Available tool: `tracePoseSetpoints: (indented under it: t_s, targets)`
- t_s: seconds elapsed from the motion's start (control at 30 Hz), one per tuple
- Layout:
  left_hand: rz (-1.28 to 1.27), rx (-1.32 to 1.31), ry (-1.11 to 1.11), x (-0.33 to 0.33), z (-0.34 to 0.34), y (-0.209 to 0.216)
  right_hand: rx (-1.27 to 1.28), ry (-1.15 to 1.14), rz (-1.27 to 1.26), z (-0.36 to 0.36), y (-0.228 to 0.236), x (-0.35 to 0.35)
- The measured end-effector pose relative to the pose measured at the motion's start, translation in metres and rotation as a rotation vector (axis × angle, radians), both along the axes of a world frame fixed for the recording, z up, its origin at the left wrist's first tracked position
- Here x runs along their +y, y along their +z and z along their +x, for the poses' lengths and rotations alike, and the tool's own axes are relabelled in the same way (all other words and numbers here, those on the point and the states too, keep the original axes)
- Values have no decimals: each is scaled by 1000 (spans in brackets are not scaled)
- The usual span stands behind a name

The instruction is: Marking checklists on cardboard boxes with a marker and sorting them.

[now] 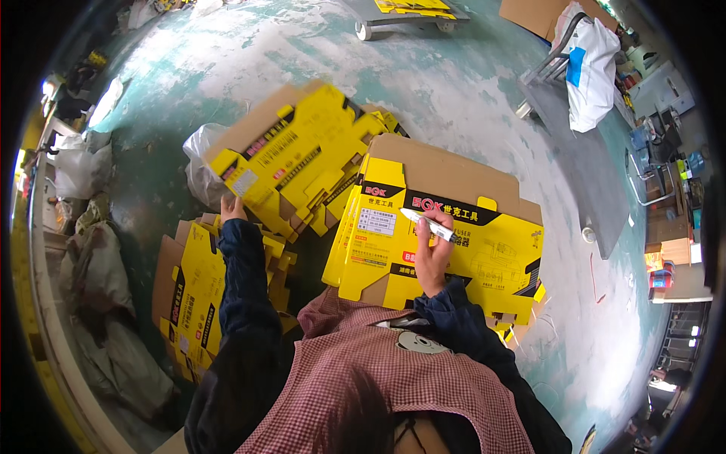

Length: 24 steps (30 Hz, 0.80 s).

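Observation:
My left hand point(232, 209) is closed on the near left corner of a flattened yellow cardboard box point(291, 155), which is tilted and slightly blurred. In my right hand point(434, 261) is a white marker pen point(428, 225), gripped between the fingers with its pale tip pointing left. That hand is over a stack of flattened yellow boxes point(484, 257) in front of me, and the top one has a white label point(376, 221) near its left side. More flattened boxes point(198, 299) lie to the left, beside my left forearm.
A clear plastic bag point(203, 163) lies behind the held box. Grey wheeled carts stand at the far side point(404, 17) and on the right point(578, 159); a white bag point(594, 72) hangs on the right one's handle. Sacks point(113, 340) line the left edge.

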<state>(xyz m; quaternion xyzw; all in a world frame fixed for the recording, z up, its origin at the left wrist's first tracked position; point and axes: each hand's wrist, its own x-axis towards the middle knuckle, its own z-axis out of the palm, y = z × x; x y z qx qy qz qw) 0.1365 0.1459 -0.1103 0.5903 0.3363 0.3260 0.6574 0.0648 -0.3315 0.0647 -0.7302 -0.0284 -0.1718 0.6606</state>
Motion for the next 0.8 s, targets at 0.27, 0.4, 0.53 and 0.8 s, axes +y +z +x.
tracePoseSetpoints:
  t_s: [0.27,0.4,0.53,0.8]
  targets:
    - [243,6,-581,-204,-44,43,-61,-102,-289,1,-18,-15]
    - [309,49,-734,-263,-79,107,-58,-65,-355,0,-9,-13]
    - [435,158,-818,-285,-90,145,-55,-56,-384,1,-6,-7]
    - [544,208,-886,-293,-82,150,-21,-96,-167,-1,0,-9]
